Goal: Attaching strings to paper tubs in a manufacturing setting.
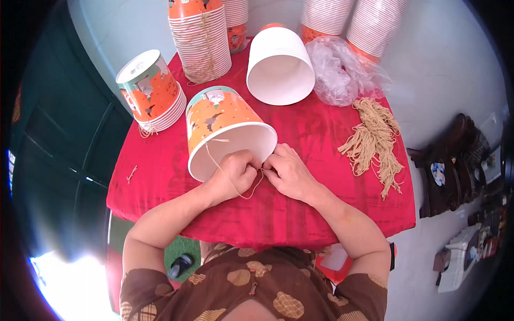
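Left hand (236, 170) and right hand (290, 172) pinch the cord (246, 198) by the tub (225, 115); small, even pulls should snug it without denting.

Nearest bucket (227, 117) orange, green-banded, dark-figured (white inside); twine (373, 128) tan; tablecloth (321, 134) crimson; shirt (225, 293) brown, tan-patched.

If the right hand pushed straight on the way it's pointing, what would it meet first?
Probably the orange bucket, at its rim just ahead of the right hand; the left hand is also very close, and depth is hard to judge in this one view.
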